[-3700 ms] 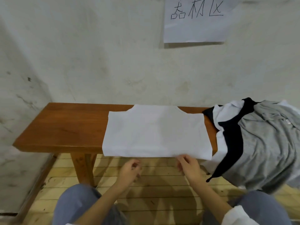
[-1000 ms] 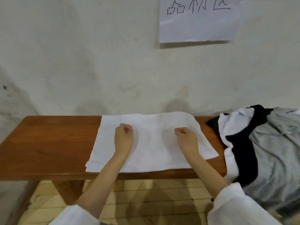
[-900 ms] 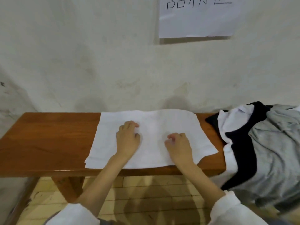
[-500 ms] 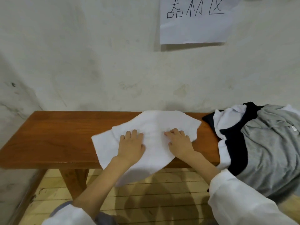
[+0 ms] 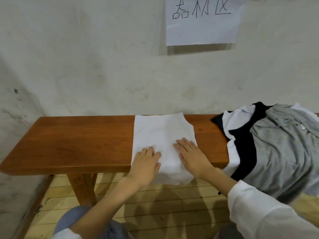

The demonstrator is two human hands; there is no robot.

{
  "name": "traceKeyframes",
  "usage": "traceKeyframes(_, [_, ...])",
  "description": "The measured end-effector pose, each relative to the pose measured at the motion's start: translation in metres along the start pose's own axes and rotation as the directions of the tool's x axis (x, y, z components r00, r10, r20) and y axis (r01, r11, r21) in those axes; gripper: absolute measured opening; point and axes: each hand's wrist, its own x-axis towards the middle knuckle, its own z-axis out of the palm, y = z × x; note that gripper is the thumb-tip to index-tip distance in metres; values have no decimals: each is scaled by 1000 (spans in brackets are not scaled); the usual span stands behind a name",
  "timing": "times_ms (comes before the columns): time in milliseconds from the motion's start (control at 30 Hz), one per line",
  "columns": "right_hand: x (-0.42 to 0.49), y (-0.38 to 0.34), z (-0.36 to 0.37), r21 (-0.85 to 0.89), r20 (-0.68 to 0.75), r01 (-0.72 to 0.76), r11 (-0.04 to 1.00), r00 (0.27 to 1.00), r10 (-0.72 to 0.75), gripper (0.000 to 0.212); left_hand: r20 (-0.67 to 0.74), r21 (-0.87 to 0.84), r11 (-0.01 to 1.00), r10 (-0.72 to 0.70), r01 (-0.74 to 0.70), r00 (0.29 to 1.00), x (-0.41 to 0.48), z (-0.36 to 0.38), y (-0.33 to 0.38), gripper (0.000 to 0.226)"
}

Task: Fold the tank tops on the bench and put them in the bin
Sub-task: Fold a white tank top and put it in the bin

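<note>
A: Where was the white tank top (image 5: 160, 133)?
B: It lay folded in a tall shape in the middle of the wooden bench (image 5: 77, 144). Its near end hung a bit over the front edge.
A: What were the hands doing?
B: The left hand (image 5: 145, 163) and the right hand (image 5: 191, 156) lay flat on its near end, side by side. The fingers (image 5: 183, 144) were straight and close together. They pressed the soft cloth and gripped nothing.
A: What else was around?
B: A pile of clothes (image 5: 269, 135) sat on the right end of the bench, near the tank top but not touching it. It had a grey top (image 5: 284, 152), a black top (image 5: 245, 149) and a white top (image 5: 233, 121), all crumpled. It drooped over the edge.
A: Was anything in the way?
B: Only the hands, which hid part of the tank top. The bench was smooth, shiny brown wood.
A: And behind?
B: A rough, stained wall (image 5: 86, 66) with a flat paper sign (image 5: 202, 30) that had black writing. Below was a floor (image 5: 155, 204) of pale planks.
</note>
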Motion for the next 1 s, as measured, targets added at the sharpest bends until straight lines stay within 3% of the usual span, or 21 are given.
traceKeyframes(100, [7,6,-8,-59,1,-29,998,1000,29,66,-25,-74,997,9,-11,1000,17,1,-13,42])
traceKeyframes(233, [15,20,-6,-51,47,-55,997,997,57,96,96,57,998,6,-12,995,30,17,-34,77])
traceKeyframes(333, [10,20,3,-30,69,-81,996,994,83,107,144,82,995,37,-49,989,31,26,-42,93])
traceKeyframes(567, [-11,18,2,-85,110,-12,996,994,22,105,144,116,987,92,-109,985,15,29,-42,91])
traceKeyframes(767, [-10,15,6,-170,134,-32,985,989,55,117,189,176,979,69,-103,980,11,27,-39,90])
traceKeyframes(1000, [-15,-6,-3,-263,182,-98,960,972,149,73,217,165,985,11,-48,976,3,18,-29,69])
